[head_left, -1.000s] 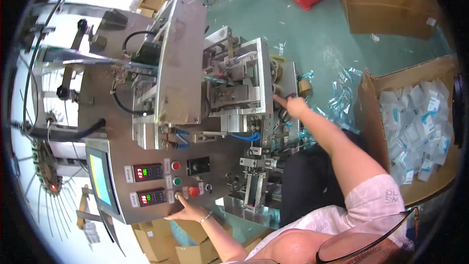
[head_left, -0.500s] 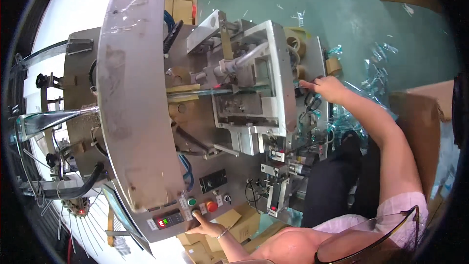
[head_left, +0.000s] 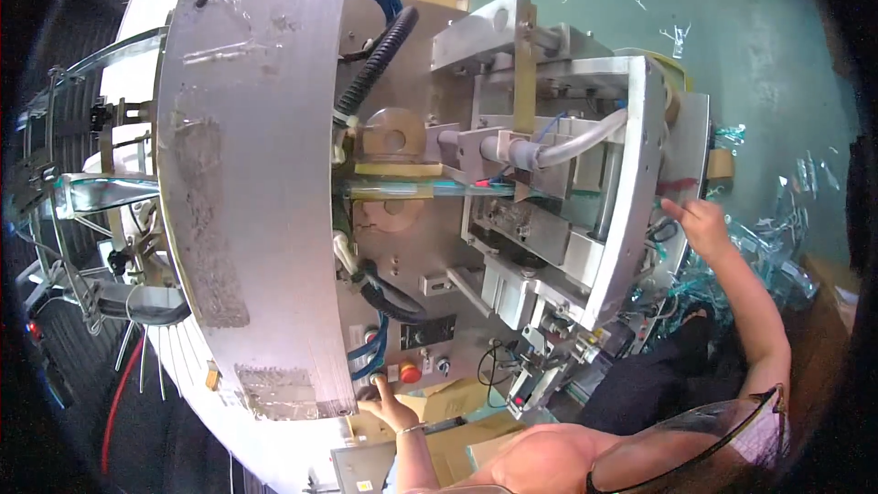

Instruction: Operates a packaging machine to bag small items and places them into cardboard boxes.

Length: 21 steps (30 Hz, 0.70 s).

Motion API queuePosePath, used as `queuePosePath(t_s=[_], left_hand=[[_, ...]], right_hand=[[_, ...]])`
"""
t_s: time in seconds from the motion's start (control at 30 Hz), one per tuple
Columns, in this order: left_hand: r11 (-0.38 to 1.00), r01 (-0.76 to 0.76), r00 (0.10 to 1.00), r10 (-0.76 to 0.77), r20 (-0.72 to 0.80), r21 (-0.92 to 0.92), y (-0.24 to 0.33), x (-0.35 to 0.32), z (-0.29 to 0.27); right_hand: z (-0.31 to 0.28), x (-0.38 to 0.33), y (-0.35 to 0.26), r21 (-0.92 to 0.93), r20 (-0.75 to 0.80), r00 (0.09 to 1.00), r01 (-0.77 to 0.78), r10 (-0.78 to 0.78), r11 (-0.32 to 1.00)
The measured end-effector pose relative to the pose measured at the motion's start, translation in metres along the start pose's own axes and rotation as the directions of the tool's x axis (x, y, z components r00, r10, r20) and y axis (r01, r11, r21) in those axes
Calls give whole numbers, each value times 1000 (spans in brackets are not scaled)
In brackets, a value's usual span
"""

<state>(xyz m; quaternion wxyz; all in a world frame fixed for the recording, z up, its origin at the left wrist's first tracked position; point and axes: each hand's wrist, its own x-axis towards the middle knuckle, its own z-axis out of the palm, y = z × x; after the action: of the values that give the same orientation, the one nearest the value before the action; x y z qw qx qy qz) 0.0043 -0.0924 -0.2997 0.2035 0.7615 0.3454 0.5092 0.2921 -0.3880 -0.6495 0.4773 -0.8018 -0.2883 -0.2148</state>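
Observation:
My left hand [head_left: 391, 407] is at the control panel beside the red button [head_left: 410, 372], its fingers stretched out. One fingertip rests on or close to a control by the panel edge. My right hand [head_left: 702, 226] is at the near end of the machine's metal frame [head_left: 624, 192], thumb side towards it. Its fingers are curled together; what they hold, if anything, is hidden. A clear teal film strip [head_left: 389, 188] runs along a yellowish guide [head_left: 393, 169] into the frame. A dark red streak [head_left: 679, 186] shows just beyond my right hand.
A broad metal cover [head_left: 251, 183] spans the machine on the left. Black ribbed hoses [head_left: 384, 55] and blue tubes hang beside it. Teal film scraps [head_left: 768, 256] litter the green floor at right. Cardboard boxes [head_left: 476, 412] stand below the panel; a tape roll [head_left: 721, 164] is at the far right.
My view has shifted, so the machine appears larger and further right. The panel's lit display is out of sight. Both hands stay at about the same places on the machine.

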Motion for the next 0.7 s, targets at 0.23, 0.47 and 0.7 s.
queuePosePath(t_s=[0.23,0.47,0.7], left_hand=[[998,46,999,-46,0,36,-27,16,-18],[999,17,998,-15,54,-32,-32,19,-21],[998,49,997,-51,60,28,-26,17,-21]], right_hand=[[3,-11,16,-117,93,991,-85,96,989],[15,-28,26,-150,107,986,-114,131,982],[10,-45,30,-121,125,971,-190,205,974]])
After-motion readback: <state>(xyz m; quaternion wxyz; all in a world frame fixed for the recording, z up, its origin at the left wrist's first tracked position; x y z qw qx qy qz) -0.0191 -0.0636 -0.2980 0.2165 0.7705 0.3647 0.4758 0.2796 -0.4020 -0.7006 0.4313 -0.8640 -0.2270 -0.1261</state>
